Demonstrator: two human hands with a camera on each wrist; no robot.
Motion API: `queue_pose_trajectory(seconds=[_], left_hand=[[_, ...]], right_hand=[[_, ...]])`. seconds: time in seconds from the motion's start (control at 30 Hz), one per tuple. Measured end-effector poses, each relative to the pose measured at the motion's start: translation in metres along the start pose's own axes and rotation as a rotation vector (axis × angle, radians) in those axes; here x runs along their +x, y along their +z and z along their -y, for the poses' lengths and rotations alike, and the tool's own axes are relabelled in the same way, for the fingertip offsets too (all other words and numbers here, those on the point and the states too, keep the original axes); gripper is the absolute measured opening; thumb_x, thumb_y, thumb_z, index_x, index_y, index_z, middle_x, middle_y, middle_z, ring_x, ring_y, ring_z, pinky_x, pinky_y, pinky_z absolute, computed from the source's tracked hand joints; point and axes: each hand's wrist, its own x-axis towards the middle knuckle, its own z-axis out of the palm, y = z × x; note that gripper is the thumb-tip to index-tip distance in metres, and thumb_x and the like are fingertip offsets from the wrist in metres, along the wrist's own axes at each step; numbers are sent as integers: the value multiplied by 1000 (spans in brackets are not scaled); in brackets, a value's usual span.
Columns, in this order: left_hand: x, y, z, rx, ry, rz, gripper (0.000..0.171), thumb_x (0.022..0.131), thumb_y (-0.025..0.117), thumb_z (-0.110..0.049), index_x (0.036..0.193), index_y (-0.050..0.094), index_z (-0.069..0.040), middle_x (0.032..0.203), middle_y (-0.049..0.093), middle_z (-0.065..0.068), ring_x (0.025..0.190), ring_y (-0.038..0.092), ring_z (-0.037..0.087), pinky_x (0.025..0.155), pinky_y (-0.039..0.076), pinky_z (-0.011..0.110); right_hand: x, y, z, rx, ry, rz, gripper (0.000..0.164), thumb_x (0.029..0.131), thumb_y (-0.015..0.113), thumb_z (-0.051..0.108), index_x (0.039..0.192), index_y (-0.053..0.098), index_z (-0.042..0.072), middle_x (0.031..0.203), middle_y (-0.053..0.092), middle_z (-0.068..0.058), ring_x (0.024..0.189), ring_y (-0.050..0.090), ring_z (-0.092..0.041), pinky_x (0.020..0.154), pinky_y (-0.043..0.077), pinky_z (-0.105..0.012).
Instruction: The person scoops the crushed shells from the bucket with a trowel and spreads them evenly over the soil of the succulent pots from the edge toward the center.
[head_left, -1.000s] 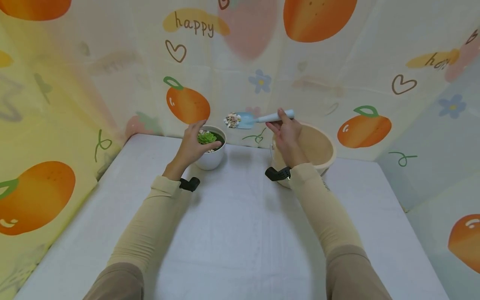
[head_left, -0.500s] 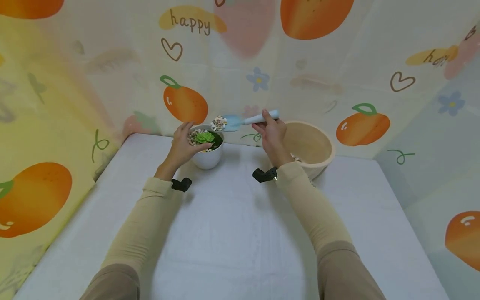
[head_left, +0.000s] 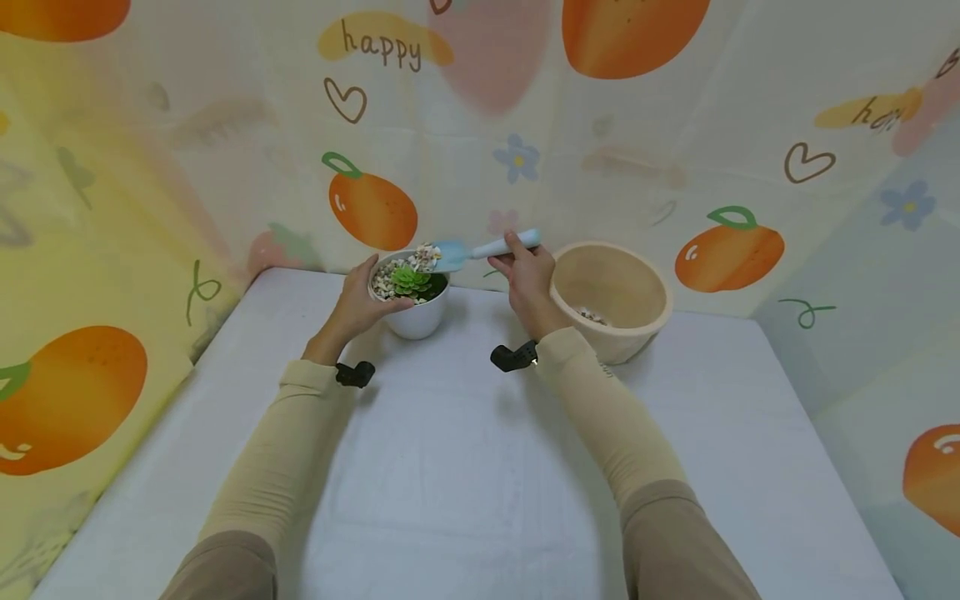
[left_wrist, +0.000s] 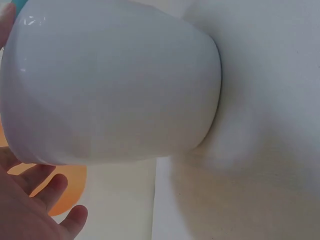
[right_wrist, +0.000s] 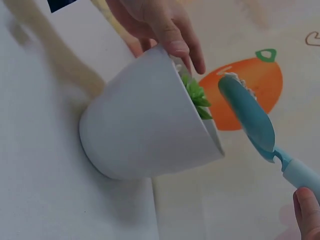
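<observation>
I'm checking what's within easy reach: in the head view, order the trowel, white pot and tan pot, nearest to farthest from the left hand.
1. White pot: touching the left hand.
2. Trowel: in the right hand, its blade to the left hand's right.
3. Tan pot: farthest right, past the right hand.

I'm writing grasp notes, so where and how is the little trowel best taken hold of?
Probably by its pale handle, from the person's right, the side away from the white pot. The handle is slim and straight, while the blue scoop at the left end bears pebbles; gripping there could spill them.
</observation>
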Motion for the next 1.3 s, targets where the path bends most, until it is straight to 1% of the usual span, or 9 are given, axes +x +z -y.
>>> queue_pose_trajectory(seconds=[0.1, 0.2, 0.37, 0.57, 0.7, 0.87, 1.0, 1.17, 1.3], left_hand=[[0, 1, 4, -2, -15, 21, 116, 75, 79, -51, 157, 9, -9, 162, 14, 19, 149, 16, 38, 118, 18, 61], [1, 1, 7, -27, -22, 32, 115, 76, 79, -49, 157, 9, -8, 162, 14, 18, 150, 15, 37, 119, 17, 59], [1, 1, 10, -76, -51, 64, 114, 78, 78, -48, 158, 6, -12, 164, 11, 14, 151, 13, 34, 120, 15, 58], [1, 0, 12, -81, -71, 85, 114, 79, 77, -50, 158, 2, -17, 165, 6, 11, 152, 9, 34, 120, 13, 60], [1, 0, 13, -96, -86, 87, 113, 78, 77, -49, 158, 3, -19, 165, 6, 10, 152, 9, 33, 120, 13, 60], [0, 3, 11, -129, -74, 64, 112, 78, 79, -45, 158, 6, -16, 165, 8, 12, 152, 11, 34, 120, 14, 59], [-3, 7, 10, -136, -50, 23, 112, 77, 80, -43, 158, 8, -11, 163, 13, 14, 150, 15, 34, 120, 17, 57], [-9, 13, 10, -105, -33, -42, 114, 75, 81, -46, 156, 11, -6, 160, 19, 18, 147, 22, 36, 118, 21, 58], [-11, 15, 9, -73, -29, -55, 115, 75, 81, -49, 156, 12, -5, 159, 20, 19, 145, 23, 36, 118, 22, 57]], right_hand=[[1, 0, -4, -17, -7, -3, 10, 93, 66, 15, 94, 62, 6, 87, 69, -13, 69, 69, -15, 74, 60, -32], [1, 0, -7, -40, -16, 7, 10, 92, 67, 15, 95, 63, 6, 77, 67, -5, 66, 67, -13, 73, 60, -31], [1, 1, -10, -59, -26, 30, 8, 92, 68, 14, 92, 63, 8, 81, 66, -5, 64, 66, -12, 71, 60, -30], [1, 1, -13, -77, -46, 49, 7, 90, 68, 9, 91, 62, 6, 90, 66, -9, 69, 67, -14, 71, 60, -29], [0, 1, -13, -92, -57, 65, 11, 87, 71, 5, 93, 61, 5, 89, 66, -7, 72, 68, -15, 71, 60, -28], [-2, 3, -11, -163, -78, 74, 13, 86, 72, 8, 89, 59, 9, 86, 65, -4, 71, 68, -13, 72, 59, -26], [-3, 4, -13, -231, -92, 82, 14, 88, 71, 11, 92, 58, 9, 87, 64, -4, 70, 68, -11, 76, 59, -27], [-3, 6, -19, -275, -125, 76, 16, 90, 69, 11, 98, 56, 6, 89, 63, -6, 71, 66, -11, 77, 60, -30], [-3, 8, -22, -327, -148, 69, 21, 90, 69, 12, 102, 54, 3, 90, 62, -7, 72, 66, -11, 75, 59, -27]])
